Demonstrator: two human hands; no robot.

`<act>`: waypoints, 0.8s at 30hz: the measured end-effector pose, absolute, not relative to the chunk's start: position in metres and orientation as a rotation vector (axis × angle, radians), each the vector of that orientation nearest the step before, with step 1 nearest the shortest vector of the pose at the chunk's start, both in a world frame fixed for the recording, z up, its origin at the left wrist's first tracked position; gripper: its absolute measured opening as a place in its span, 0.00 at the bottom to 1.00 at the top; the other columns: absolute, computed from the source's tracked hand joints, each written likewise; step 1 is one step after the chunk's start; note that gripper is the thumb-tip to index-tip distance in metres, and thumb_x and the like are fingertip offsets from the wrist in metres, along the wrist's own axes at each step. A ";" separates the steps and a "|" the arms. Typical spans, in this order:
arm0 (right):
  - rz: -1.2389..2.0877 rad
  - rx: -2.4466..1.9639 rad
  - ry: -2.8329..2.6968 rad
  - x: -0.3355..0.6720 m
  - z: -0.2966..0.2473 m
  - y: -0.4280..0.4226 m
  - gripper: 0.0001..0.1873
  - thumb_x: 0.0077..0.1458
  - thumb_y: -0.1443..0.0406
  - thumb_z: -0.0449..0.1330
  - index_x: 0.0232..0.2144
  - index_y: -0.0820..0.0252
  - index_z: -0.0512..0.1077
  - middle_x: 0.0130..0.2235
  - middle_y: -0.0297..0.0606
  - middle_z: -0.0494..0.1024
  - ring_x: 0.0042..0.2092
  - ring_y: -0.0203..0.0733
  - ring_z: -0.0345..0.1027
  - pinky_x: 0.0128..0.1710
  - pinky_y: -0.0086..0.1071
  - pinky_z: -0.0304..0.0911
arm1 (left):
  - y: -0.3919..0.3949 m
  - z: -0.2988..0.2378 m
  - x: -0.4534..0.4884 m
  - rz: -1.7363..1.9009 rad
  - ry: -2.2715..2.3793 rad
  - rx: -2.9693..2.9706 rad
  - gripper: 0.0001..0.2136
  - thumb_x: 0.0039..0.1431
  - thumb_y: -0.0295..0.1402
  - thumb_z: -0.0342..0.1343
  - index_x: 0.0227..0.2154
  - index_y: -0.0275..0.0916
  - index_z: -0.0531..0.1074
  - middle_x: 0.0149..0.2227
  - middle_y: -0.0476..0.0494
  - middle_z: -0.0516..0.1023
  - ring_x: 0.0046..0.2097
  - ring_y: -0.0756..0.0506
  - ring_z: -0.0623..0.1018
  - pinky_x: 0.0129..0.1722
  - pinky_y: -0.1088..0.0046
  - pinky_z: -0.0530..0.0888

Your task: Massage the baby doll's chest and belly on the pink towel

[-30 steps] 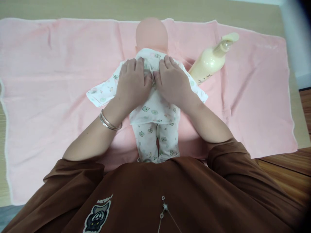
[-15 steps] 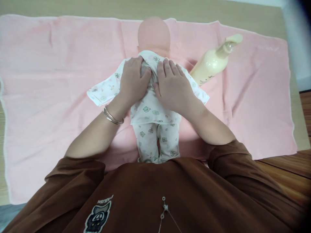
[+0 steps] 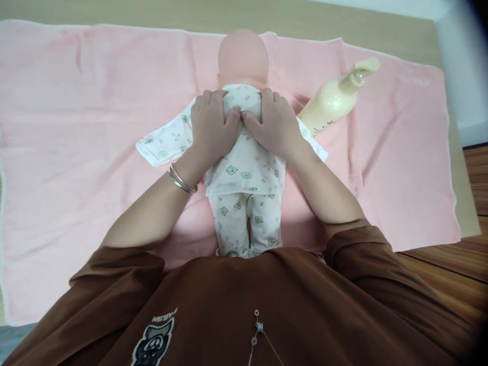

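Observation:
A baby doll [image 3: 244,173] lies face down, its bald head at the far end, dressed in a white printed top and matching trousers. My left hand [image 3: 209,122] rests on the upper back at the left shoulder, fingers laid forward and thumb stretched inward. Mirroring it, my right hand [image 3: 278,122] lies over the right shoulder with its thumb out. The thumb tips nearly meet at the middle of the back. Both hands are open, pressed on the cloth. The doll's face is hidden, and its feet are partly cut off by my shirt.
Beneath the doll a pink towel [image 3: 114,101] covers most of a light wooden table [image 3: 152,15]. A cream pump bottle [image 3: 335,101] lies to the right, close to the doll's right sleeve. Brown wooden flooring shows at the lower right.
My right hand has shifted outward to the right shoulder, and my left has turned slightly. The top's fabric, bunched between the hands before, now lies smoother. The thumbs have come together.

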State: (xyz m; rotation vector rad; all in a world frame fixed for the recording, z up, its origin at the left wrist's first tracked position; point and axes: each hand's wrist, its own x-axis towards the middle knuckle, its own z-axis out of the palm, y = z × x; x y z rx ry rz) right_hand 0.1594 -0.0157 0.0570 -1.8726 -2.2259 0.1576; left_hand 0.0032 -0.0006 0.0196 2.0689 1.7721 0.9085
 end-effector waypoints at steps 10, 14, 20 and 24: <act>0.144 -1.855 -2.185 0.158 0.054 -0.015 0.20 0.64 0.51 0.46 0.48 0.60 0.60 0.48 0.46 0.69 0.48 0.51 0.60 0.49 0.41 0.57 | 0.002 0.019 0.006 0.874 1.816 2.002 0.14 0.62 0.39 0.47 0.49 0.42 0.63 0.50 0.41 0.66 0.54 0.40 0.62 0.56 0.54 0.58; 0.123 -1.826 -2.175 0.159 0.052 -0.014 0.19 0.64 0.51 0.46 0.46 0.61 0.60 0.46 0.46 0.69 0.48 0.52 0.60 0.48 0.42 0.58 | -0.002 0.021 0.007 0.894 1.861 2.075 0.12 0.63 0.36 0.48 0.48 0.43 0.65 0.48 0.41 0.68 0.52 0.39 0.64 0.54 0.55 0.63; 0.084 -1.834 -2.192 0.159 0.050 -0.013 0.22 0.65 0.49 0.45 0.47 0.61 0.60 0.47 0.46 0.69 0.48 0.52 0.61 0.49 0.43 0.58 | 0.001 0.019 0.007 0.860 1.856 2.115 0.13 0.66 0.34 0.46 0.52 0.42 0.63 0.49 0.41 0.67 0.52 0.41 0.64 0.56 0.58 0.63; 0.147 -1.813 -2.214 0.162 0.051 -0.010 0.22 0.67 0.52 0.41 0.47 0.64 0.61 0.47 0.47 0.69 0.49 0.52 0.62 0.50 0.44 0.59 | -0.015 0.034 0.010 0.758 1.853 2.269 0.15 0.66 0.32 0.44 0.54 0.35 0.64 0.49 0.36 0.68 0.53 0.38 0.66 0.57 0.58 0.64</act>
